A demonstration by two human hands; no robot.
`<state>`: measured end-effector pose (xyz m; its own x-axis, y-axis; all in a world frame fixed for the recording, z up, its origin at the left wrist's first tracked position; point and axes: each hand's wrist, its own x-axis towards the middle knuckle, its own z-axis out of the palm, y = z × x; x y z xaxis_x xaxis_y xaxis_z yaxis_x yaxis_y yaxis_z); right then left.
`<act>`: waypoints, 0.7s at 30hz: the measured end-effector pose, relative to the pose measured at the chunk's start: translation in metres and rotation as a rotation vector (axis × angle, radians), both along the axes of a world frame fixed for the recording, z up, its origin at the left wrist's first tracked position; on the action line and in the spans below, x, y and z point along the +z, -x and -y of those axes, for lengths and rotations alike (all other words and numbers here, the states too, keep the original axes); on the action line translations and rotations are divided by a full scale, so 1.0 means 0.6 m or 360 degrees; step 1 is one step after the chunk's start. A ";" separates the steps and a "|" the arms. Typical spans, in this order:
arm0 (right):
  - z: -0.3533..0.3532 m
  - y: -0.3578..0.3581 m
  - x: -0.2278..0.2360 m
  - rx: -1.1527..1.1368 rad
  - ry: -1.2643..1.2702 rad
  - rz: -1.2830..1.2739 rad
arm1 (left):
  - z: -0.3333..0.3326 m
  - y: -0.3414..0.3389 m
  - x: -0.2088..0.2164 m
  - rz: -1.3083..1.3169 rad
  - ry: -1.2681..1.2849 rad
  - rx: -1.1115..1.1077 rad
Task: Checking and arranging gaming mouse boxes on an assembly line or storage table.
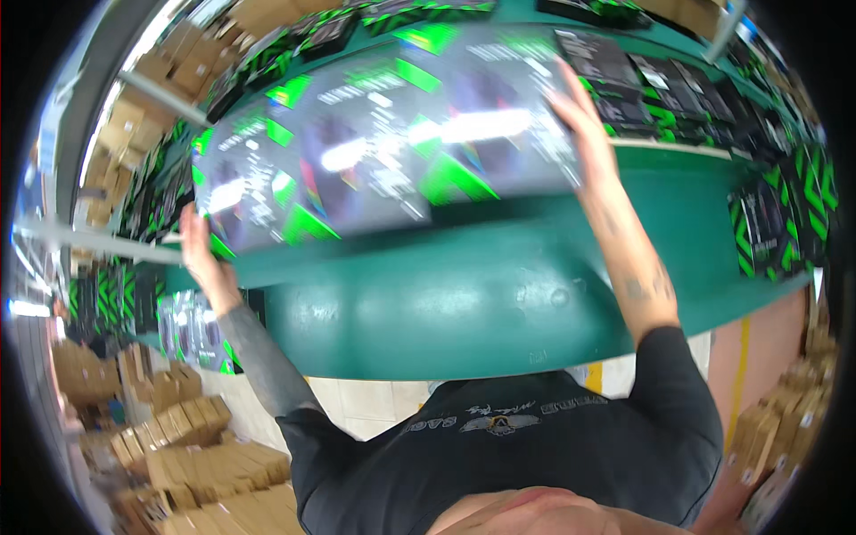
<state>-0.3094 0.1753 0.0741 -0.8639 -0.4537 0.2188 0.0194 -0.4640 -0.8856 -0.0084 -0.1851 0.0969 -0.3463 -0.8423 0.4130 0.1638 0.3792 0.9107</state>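
Observation:
A row of three dark grey product boxes (370, 147) with bright green corners spans the space between my two hands, side by side and blurred by motion. My left hand (205, 259) presses against the left end of the row. At the right end, my right hand (581, 120) grips the outermost box, its fingers along the top edge and side. The row appears raised above the green work table (446, 312), with a dark shadow under its near edge. Glare hides part of the printed fronts.
More black-and-green boxes (664, 85) lie at the far right of the table, with stacks (776, 214) at the right edge. Another group of grey boxes (196, 325) sits at the left. Metal posts (98, 242) reach in from the left. Brown cartons (205, 464) stand on the floor.

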 end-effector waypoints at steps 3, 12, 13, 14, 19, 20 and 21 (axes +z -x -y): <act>0.099 0.060 0.006 -0.0401 0.0106 -0.0163 | -0.030 0.045 0.059 0.0022 0.0439 0.0442; -0.066 -0.048 -0.222 -0.0452 -0.0983 -0.0810 | -0.343 -0.025 -0.126 -0.0013 -0.0029 -0.2937; -0.072 -0.053 -0.211 -0.0344 -0.0949 -0.0793 | -0.349 -0.038 -0.143 -0.0254 -0.0277 -0.2933; -0.072 -0.050 -0.216 -0.0353 -0.0964 -0.0781 | -0.344 -0.047 -0.153 -0.0256 -0.0294 -0.2946; -0.066 -0.031 -0.225 -0.0293 -0.1172 -0.0715 | -0.318 -0.024 -0.140 -0.0122 -0.0216 -0.3134; -0.066 -0.032 -0.229 -0.0293 -0.1200 -0.0798 | -0.334 -0.010 -0.121 0.0062 -0.0269 -0.3111; -0.073 -0.032 -0.232 -0.0280 -0.1213 -0.0787 | -0.362 0.025 -0.089 0.0231 -0.0093 -0.3102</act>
<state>-0.2901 0.2190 -0.0650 -0.8219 -0.4976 0.2774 -0.4579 0.2872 -0.8414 -0.0237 0.0322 0.0435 -0.6917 0.6611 0.2908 0.1880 -0.2240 0.9563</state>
